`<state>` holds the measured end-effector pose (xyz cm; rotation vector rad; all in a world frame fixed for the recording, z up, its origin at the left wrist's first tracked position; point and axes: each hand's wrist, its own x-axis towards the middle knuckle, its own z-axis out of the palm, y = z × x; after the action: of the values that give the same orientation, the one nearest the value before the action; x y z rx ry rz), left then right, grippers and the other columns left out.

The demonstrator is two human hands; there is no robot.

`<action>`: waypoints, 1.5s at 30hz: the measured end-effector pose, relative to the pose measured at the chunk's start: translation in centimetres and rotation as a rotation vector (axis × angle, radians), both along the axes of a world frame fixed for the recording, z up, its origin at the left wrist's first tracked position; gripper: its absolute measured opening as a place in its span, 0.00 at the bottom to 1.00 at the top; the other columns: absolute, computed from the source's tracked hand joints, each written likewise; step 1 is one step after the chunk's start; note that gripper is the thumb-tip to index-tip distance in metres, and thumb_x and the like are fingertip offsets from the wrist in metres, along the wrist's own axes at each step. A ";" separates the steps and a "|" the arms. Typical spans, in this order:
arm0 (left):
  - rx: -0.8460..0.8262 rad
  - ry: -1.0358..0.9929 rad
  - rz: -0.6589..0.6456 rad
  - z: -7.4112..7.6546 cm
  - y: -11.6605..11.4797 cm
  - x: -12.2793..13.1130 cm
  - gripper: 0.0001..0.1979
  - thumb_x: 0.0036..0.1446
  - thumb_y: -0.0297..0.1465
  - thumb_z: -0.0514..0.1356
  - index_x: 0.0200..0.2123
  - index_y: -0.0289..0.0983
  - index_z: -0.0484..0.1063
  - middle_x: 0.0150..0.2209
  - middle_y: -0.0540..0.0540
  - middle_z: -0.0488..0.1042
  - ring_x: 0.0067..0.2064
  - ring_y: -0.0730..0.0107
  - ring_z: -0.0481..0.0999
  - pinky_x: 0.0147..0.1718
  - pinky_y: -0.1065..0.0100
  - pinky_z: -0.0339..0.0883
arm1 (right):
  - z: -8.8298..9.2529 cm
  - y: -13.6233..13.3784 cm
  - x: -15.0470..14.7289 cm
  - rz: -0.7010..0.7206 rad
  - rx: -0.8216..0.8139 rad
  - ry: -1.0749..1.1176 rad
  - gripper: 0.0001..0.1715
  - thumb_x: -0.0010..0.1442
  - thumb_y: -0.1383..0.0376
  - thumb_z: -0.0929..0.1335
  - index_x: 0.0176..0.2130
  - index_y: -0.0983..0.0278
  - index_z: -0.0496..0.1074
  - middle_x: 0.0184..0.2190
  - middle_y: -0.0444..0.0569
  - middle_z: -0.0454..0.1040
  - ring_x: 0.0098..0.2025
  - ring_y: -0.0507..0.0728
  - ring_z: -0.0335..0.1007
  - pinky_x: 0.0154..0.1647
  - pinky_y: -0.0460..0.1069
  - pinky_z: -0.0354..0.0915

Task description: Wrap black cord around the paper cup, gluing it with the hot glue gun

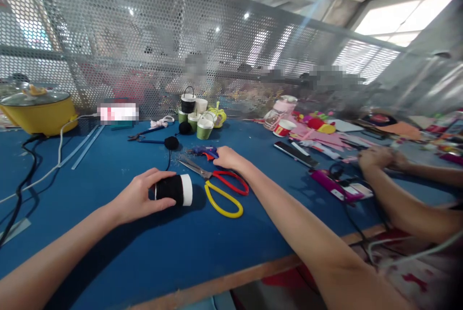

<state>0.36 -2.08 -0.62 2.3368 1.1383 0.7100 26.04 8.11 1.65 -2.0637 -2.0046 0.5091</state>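
My left hand [144,193] is closed around a small cup [170,190] wrapped in black yarn, its white rim facing right. The cup lies sideways, just above or on the blue table top. My right hand [228,158] grips a blue hot glue gun [203,150] with an orange-red trigger; its nozzle points left. Scissors [207,175] with one red and one yellow handle lie spread between my hands. From a black ball of yarn [171,143], a strand runs down toward the cup.
Several small yarn-wrapped buckets [205,126] stand at the back by a perforated metal screen [144,35]. Pliers [142,134] lie left of them. On the left is a yellow electric pot [39,112] with cords. A purple power strip [336,187] and a co-worker's hands [378,158] are on the right.
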 end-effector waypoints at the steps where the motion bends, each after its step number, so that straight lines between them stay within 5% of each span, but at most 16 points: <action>1: 0.004 0.000 0.003 0.0 0.0 0.0 0.25 0.50 0.40 0.58 0.51 0.38 0.62 0.39 0.45 0.67 0.38 0.66 0.69 0.37 0.65 0.65 | -0.5 0.0 -0.1 -0.009 0.001 -0.010 0.17 0.60 0.61 0.62 0.48 0.64 0.64 0.47 0.51 0.65 0.43 0.55 0.66 0.42 0.55 0.65; 5: 0.020 -0.002 0.018 0.3 0.1 -0.3 0.24 0.50 0.38 0.58 0.51 0.39 0.62 0.40 0.45 0.66 0.39 0.66 0.69 0.39 0.65 0.65 | -0.7 -0.4 -0.3 -0.034 0.062 0.028 0.16 0.54 0.66 0.66 0.43 0.68 0.66 0.41 0.55 0.70 0.40 0.57 0.68 0.39 0.52 0.65; 9: 0.031 0.002 0.032 0.6 0.4 -0.7 0.24 0.50 0.39 0.58 0.51 0.40 0.61 0.42 0.44 0.66 0.39 0.65 0.69 0.38 0.66 0.65 | 1.5 -2.3 0.1 0.024 0.103 0.164 0.16 0.52 0.69 0.65 0.43 0.68 0.63 0.33 0.51 0.72 0.29 0.52 0.69 0.29 0.47 0.65; 12: 0.013 0.005 0.041 0.6 0.7 -1.1 0.24 0.51 0.40 0.58 0.51 0.40 0.61 0.43 0.44 0.67 0.41 0.64 0.69 0.41 0.64 0.64 | 3.2 -4.5 0.1 0.147 0.075 0.271 0.08 0.54 0.63 0.64 0.33 0.66 0.65 0.24 0.45 0.70 0.25 0.50 0.68 0.29 0.45 0.65; 16: -0.053 -0.023 0.067 0.3 1.0 -1.4 0.24 0.52 0.41 0.56 0.52 0.40 0.60 0.43 0.44 0.68 0.42 0.63 0.70 0.40 0.64 0.64 | 4.0 -7.7 -0.7 0.270 0.003 0.498 0.13 0.51 0.58 0.66 0.32 0.66 0.65 0.22 0.45 0.70 0.22 0.50 0.68 0.26 0.46 0.65; 19: -0.117 -0.045 0.060 0.2 1.1 -1.5 0.24 0.53 0.41 0.56 0.51 0.39 0.61 0.44 0.44 0.69 0.42 0.63 0.70 0.40 0.65 0.65 | 3.9 -9.5 -1.4 0.286 -0.036 0.507 0.14 0.52 0.58 0.65 0.34 0.67 0.68 0.21 0.45 0.70 0.20 0.50 0.65 0.21 0.45 0.64; 23: -0.142 -0.039 0.075 0.3 1.1 -1.4 0.23 0.53 0.40 0.56 0.50 0.38 0.61 0.47 0.43 0.69 0.46 0.62 0.69 0.44 0.63 0.63 | 3.6 -10.6 -1.8 0.329 -0.002 0.352 0.13 0.53 0.58 0.64 0.25 0.65 0.68 0.15 0.42 0.67 0.17 0.49 0.62 0.18 0.44 0.60; 27: -0.140 -0.018 0.092 0.5 1.1 -1.4 0.22 0.53 0.41 0.55 0.50 0.38 0.61 0.47 0.43 0.69 0.46 0.61 0.69 0.45 0.62 0.63 | 3.0 -10.7 -1.5 0.384 0.167 0.215 0.13 0.54 0.60 0.63 0.24 0.63 0.69 0.20 0.44 0.71 0.22 0.52 0.65 0.24 0.46 0.63; 38: -0.162 -0.021 0.106 0.5 1.2 -1.4 0.22 0.53 0.40 0.55 0.50 0.38 0.61 0.48 0.43 0.69 0.46 0.60 0.70 0.44 0.61 0.64 | 1.5 -10.8 -1.0 0.533 0.300 0.026 0.08 0.50 0.63 0.65 0.31 0.60 0.73 0.29 0.52 0.74 0.37 0.62 0.70 0.39 0.56 0.65; 45: -0.173 -0.021 0.106 0.5 1.1 -1.3 0.22 0.53 0.39 0.55 0.50 0.37 0.61 0.48 0.43 0.69 0.47 0.60 0.69 0.45 0.61 0.63 | 1.6 -11.2 -0.8 0.559 0.298 0.060 0.06 0.54 0.62 0.64 0.33 0.59 0.70 0.31 0.48 0.73 0.33 0.56 0.69 0.32 0.49 0.66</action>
<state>-0.98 -0.95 -0.09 2.1340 1.2696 0.6441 25.27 -3.05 3.23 -1.2951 -2.4390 0.3259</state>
